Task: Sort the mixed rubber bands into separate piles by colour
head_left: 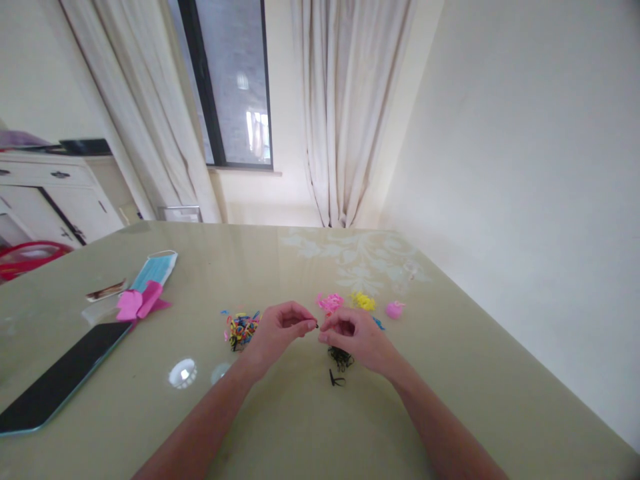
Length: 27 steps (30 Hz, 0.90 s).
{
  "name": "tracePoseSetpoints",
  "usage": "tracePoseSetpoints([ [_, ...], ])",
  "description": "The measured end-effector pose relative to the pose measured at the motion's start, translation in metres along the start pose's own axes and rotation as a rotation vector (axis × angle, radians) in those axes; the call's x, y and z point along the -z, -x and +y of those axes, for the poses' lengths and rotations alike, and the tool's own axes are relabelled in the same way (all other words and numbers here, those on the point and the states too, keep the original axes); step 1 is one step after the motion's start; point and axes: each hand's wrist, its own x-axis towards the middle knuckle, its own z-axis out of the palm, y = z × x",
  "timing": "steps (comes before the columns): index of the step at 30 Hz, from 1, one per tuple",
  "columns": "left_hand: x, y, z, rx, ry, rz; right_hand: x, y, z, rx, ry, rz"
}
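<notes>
My left hand [278,335] pinches a tiny black rubber band [317,326] between thumb and forefinger. Just beside it, my right hand [361,339] has its thumb and forefinger brought together; whatever may be between them is too small to make out. Below the right hand lies a pile of black rubber bands [342,360], with a few loose black ones [337,380] nearer me. A mixed-colour pile of rubber bands [243,329] sits left of my left hand, partly hidden by it. Beyond the hands are pink bands [330,302], yellow bands [364,301] and partly covered blue bands [379,323].
A round pink item [395,309] rests right of the yellow pile. On the table's left side are a dark flat phone-like slab [63,380], a pink folded piece [143,301], a blue face mask [156,270] and a brown-white wrapper [106,291]. A wall borders the right.
</notes>
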Motion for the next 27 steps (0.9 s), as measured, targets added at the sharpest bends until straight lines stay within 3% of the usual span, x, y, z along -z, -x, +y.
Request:
tracePoseSetpoints([
  [16, -0.0096, 0.0034, -0.007, 0.025, 0.265, -0.054, -0.0012, 0.0012, 0.0035, 0.092, -0.113, 0.047],
  [27, -0.0082, 0.0042, -0.0059, -0.026, 0.238, -0.026, 0.0006, 0.0018, 0.0013, 0.131, -0.124, 0.104],
])
